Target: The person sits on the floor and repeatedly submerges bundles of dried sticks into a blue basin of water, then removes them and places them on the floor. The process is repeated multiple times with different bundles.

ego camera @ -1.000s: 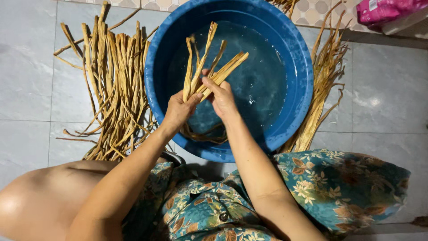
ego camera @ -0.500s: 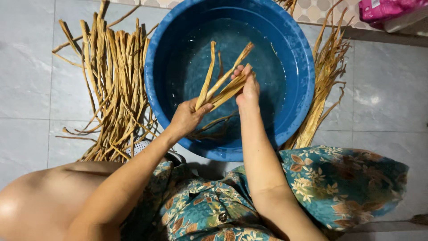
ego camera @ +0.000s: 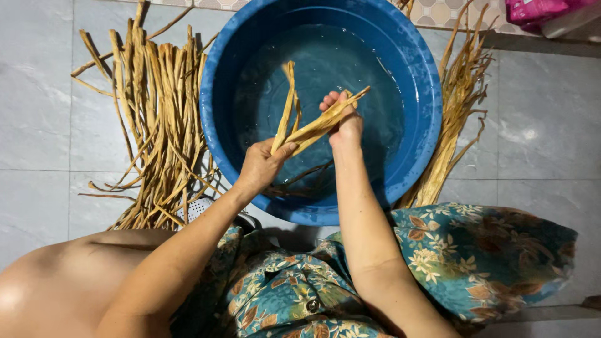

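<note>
A: Where do the hands sit against the blue basin (ego camera: pixel 426 112)?

B: Both are over its near half, above the water. The left hand (ego camera: pixel 261 166) is closed on the lower end of a bunch of dried leaf strips (ego camera: pixel 307 128); the right hand (ego camera: pixel 343 119) is clamped around the same bunch higher up, closer to the basin's middle. The strip tips fan out toward the far rim without reaching it.

A: Is anything else in the basin?

B: A few dark strips lie in the water by the near rim, under the left hand.

A: How much room is there round the edges?

B: Little at the sides. A broad pile of dried strips (ego camera: pixel 156 125) lies on the tiled floor (ego camera: pixel 37 112) left of the basin, touching its wall. A narrower bundle (ego camera: pixel 454 119) lies against the right wall. Past that bundle the tiles are bare. The near rim meets the person's floral garment (ego camera: pixel 476 256). A pink object (ego camera: pixel 532 12) sits beyond the far right rim.
</note>
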Demonstrator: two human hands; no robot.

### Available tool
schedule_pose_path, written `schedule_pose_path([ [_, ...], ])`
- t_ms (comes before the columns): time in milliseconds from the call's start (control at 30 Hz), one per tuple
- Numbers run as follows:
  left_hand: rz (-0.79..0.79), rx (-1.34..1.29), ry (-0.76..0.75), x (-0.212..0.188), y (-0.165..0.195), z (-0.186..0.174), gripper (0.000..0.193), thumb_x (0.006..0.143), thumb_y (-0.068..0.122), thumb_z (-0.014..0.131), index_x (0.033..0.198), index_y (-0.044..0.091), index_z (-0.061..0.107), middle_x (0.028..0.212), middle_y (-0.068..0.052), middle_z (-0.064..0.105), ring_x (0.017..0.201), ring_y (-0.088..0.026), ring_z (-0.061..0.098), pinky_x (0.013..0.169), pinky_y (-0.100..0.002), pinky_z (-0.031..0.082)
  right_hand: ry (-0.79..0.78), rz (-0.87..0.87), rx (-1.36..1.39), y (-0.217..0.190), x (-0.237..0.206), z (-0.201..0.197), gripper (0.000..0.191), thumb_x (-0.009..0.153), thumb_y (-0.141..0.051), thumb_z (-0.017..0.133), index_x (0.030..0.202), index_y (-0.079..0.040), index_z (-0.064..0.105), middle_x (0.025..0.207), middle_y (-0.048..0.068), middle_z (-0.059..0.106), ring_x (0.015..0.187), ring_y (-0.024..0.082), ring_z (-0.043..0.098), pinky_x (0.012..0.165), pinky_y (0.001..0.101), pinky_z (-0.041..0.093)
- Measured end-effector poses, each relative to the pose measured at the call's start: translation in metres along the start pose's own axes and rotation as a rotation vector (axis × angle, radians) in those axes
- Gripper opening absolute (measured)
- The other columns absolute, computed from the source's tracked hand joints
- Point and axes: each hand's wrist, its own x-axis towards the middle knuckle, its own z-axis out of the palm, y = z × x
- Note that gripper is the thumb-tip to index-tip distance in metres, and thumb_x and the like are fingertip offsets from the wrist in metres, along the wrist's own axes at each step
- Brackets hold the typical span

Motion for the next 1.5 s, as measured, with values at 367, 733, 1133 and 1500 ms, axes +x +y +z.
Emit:
schedule_pose_path([
  [367, -0.067, -0.054, 0.095, 0.006, 0.012, -0.017, 0.031, 0.099, 0.036, 0.069, 0.097, 0.006, 0.076, 0.063, 0.007, 0.051, 0.054, -0.003, 0.041, 0.047, -0.024, 0.031, -0.258, -0.257, -0.439, -0.035, -0.054, 0.053, 0.031, 0.098, -0.029, 0.066, 0.121, -0.009, 0.064, 0.098, 0.008, 0.075, 0.063, 0.006, 0.060, 0.049, 0.0182, 0.046],
  [733, -0.028, 0.232, 0.011, -0.020, 0.021, -0.014, 0.039, 0.097, 0.041, 0.068, 0.115, 0.007, 0.076, 0.073, 0.004, 0.070, 0.070, -0.001, 0.055, 0.063, -0.022, 0.049, -0.023, -0.070, -0.079, -0.027, 0.011, -0.021, 0.038, 0.104, -0.042, 0.058, 0.102, -0.006, 0.069, 0.072, 0.000, 0.062, 0.045, 0.006, 0.044, 0.039, 0.0213, 0.033],
  [1133, -0.124, 0.277, -0.132, -0.013, 0.032, -0.026, 0.042, 0.099, 0.045, 0.064, 0.112, 0.008, 0.077, 0.061, 0.002, 0.053, 0.057, -0.005, 0.045, 0.049, -0.026, 0.039, -0.477, 0.175, -0.281, 0.003, -0.032, 0.027, 0.039, 0.102, -0.022, 0.066, 0.129, 0.005, 0.059, 0.103, 0.009, 0.070, 0.085, 0.013, 0.065, 0.073, 0.0243, 0.054],
  [1500, -0.147, -0.167, -0.072, -0.006, 0.024, -0.030, 0.046, 0.099, 0.045, 0.062, 0.122, 0.006, 0.070, 0.090, -0.004, 0.071, 0.073, -0.012, 0.068, 0.060, -0.028, 0.057, -0.447, 0.024, -0.150, -0.005, -0.044, 0.035, 0.031, 0.107, -0.014, 0.059, 0.135, -0.002, 0.064, 0.094, 0.002, 0.067, 0.071, 0.006, 0.058, 0.055, 0.0203, 0.044],
])
